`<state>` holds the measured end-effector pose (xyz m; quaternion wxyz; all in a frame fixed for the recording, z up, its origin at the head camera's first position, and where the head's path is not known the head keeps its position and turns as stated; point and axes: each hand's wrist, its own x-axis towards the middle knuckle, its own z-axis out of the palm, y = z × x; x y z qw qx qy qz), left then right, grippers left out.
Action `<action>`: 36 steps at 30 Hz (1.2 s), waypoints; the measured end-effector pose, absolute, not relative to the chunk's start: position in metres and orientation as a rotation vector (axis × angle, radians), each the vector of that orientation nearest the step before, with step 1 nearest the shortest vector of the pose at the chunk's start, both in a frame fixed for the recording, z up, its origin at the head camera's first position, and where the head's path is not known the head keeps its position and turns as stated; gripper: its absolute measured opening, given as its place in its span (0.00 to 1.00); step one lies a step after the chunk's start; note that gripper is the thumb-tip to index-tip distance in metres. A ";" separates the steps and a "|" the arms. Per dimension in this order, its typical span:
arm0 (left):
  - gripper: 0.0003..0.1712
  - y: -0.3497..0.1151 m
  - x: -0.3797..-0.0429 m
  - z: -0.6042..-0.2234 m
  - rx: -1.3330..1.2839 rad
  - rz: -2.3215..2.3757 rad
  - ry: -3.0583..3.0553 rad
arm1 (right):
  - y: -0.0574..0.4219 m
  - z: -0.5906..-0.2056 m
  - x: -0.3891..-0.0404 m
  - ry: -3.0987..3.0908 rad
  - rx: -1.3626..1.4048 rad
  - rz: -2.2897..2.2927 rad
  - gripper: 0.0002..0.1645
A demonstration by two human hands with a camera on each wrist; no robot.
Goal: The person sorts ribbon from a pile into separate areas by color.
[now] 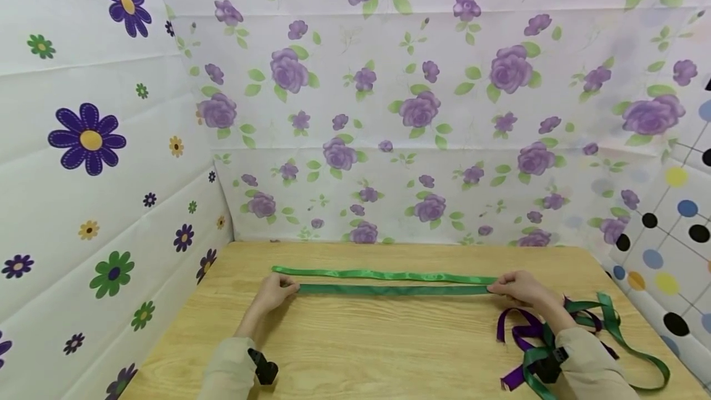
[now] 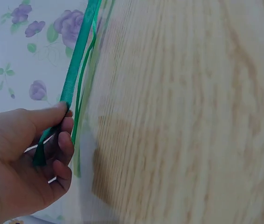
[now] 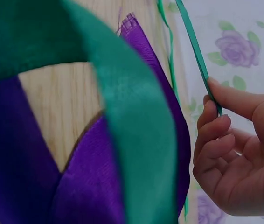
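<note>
Head view: the bright green ribbon [image 1: 383, 275], my landmark, lies crosswise on the wooden table [image 1: 378, 350]. On its near side, almost parallel and separated by a narrow gap, runs the dark green ribbon [image 1: 389, 291], drawn straight between my hands. My left hand [image 1: 273, 292] pinches one end just short of the landmark's left end; my right hand [image 1: 521, 287] pinches the other and overlaps the landmark's right end, so it appears the nearer; contact cannot be told. Nothing stands in the gap. Nearer me than the landmark's right end lie a purple ribbon [image 1: 524, 332] and a loose green ribbon [image 1: 613, 320], tangled under my right forearm.

Left wrist view: thumb and fingers grip the dark strip, a short tail hanging into my palm; the landmark runs alongside.

Right wrist view: thumb and forefinger hold the strip's end; the tangle, large in the foreground, partly hides the landmark.
</note>
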<state>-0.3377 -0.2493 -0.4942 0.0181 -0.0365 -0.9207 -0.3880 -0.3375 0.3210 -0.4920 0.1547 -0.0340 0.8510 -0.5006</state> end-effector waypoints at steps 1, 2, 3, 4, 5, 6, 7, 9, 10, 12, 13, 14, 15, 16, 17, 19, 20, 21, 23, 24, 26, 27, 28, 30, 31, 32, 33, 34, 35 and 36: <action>0.08 -0.249 -0.338 -0.495 -0.098 -1.193 -2.854 | 0.320 -0.493 -0.339 2.444 -0.080 -1.439 0.19; 0.09 -0.249 -0.339 -0.495 -0.083 -1.188 -2.847 | 0.319 -0.495 -0.341 2.451 -0.056 -1.442 0.19; 0.10 -0.250 -0.340 -0.496 -0.070 -1.175 -2.843 | 0.319 -0.496 -0.342 2.458 -0.035 -1.439 0.18; 0.11 -0.250 -0.341 -0.497 -0.053 -1.166 -2.834 | 0.317 -0.497 -0.343 2.475 -0.020 -1.434 0.17; 0.12 -0.250 -0.342 -0.498 -0.034 -1.164 -2.829 | 0.317 -0.498 -0.345 2.488 -0.015 -1.425 0.17; 0.12 -0.250 -0.342 -0.498 -0.011 -1.163 -2.820 | 0.315 -0.498 -0.346 2.497 0.011 -1.423 0.16; 0.11 -0.250 -0.343 -0.498 0.014 -1.165 -2.810 | 0.314 -0.499 -0.346 2.513 0.011 -1.413 0.15; 0.11 -0.250 -0.343 -0.498 0.064 -1.156 -2.794 | 0.313 -0.500 -0.347 2.531 0.024 -1.402 0.14; 0.11 -0.251 -0.344 -0.499 0.093 -1.152 -2.786 | 0.312 -0.500 -0.348 2.549 0.041 -1.394 0.13; 0.12 -0.251 -0.344 -0.499 0.147 -1.144 -2.773 | 0.312 -0.502 -0.349 2.557 0.088 -1.389 0.11; 0.12 -0.251 -0.345 -0.500 0.169 -1.147 -2.771 | 0.311 -0.502 -0.350 2.560 0.104 -1.385 0.11; 0.13 -0.251 -0.346 -0.500 0.186 -1.137 -2.771 | 0.312 -0.503 -0.351 2.560 0.118 -1.383 0.11; 0.13 -0.251 -0.347 -0.501 0.204 -1.126 -2.768 | 0.311 -0.504 -0.352 2.560 0.152 -1.384 0.10; 0.14 -0.250 -0.348 -0.501 0.214 -1.117 -2.764 | 0.312 -0.505 -0.353 2.562 0.161 -1.376 0.10; 0.14 -0.250 -0.350 -0.502 0.227 -1.110 -2.763 | 0.311 -0.505 -0.354 2.562 0.175 -1.374 0.09; 0.15 -0.249 -0.352 -0.502 0.242 -1.086 -2.767 | 0.311 -0.506 -0.355 2.570 0.182 -1.367 0.10; 0.16 -0.249 -0.353 -0.502 0.251 -1.075 -2.770 | 0.311 -0.507 -0.356 2.574 0.181 -1.363 0.11; 0.17 -0.249 -0.354 -0.502 0.260 -1.074 -2.773 | 0.311 -0.507 -0.356 2.581 0.183 -1.358 0.12; 0.20 -0.248 -0.355 -0.502 0.282 -1.081 -2.781 | 0.310 -0.506 -0.357 2.597 0.182 -1.347 0.14; 0.21 -0.248 -0.355 -0.502 0.293 -1.084 -2.781 | 0.310 -0.506 -0.357 2.604 0.184 -1.340 0.14; 0.22 -0.247 -0.355 -0.501 0.315 -1.097 -2.775 | 0.310 -0.505 -0.358 2.617 0.182 -1.327 0.16; 0.21 -0.246 -0.355 -0.502 0.326 -1.102 -2.766 | 0.310 -0.505 -0.358 2.630 0.182 -1.315 0.16; 0.20 -0.246 -0.355 -0.502 0.339 -1.104 -2.755 | 0.310 -0.504 -0.358 2.637 0.182 -1.307 0.17; 0.19 -0.245 -0.356 -0.502 0.365 -1.109 -2.738 | 0.310 -0.504 -0.358 2.645 0.186 -1.298 0.17; 0.18 -0.245 -0.356 -0.502 0.376 -1.106 -2.731 | 0.310 -0.505 -0.359 2.652 0.180 -1.294 0.18; 0.17 -0.244 -0.356 -0.502 0.387 -1.101 -2.725 | 0.310 -0.505 -0.359 2.657 0.187 -1.291 0.18; 0.17 -0.244 -0.356 -0.503 0.396 -1.098 -2.721 | 0.310 -0.505 -0.360 2.659 0.193 -1.289 0.18; 0.17 -0.243 -0.357 -0.503 0.405 -1.092 -2.721 | 0.311 -0.505 -0.361 2.658 0.199 -1.291 0.18; 0.16 -0.243 -0.357 -0.503 0.417 -1.088 -2.720 | 0.311 -0.506 -0.362 2.659 0.206 -1.293 0.18; 0.16 -0.243 -0.357 -0.503 0.429 -1.083 -2.719 | 0.311 -0.506 -0.363 2.661 0.214 -1.293 0.18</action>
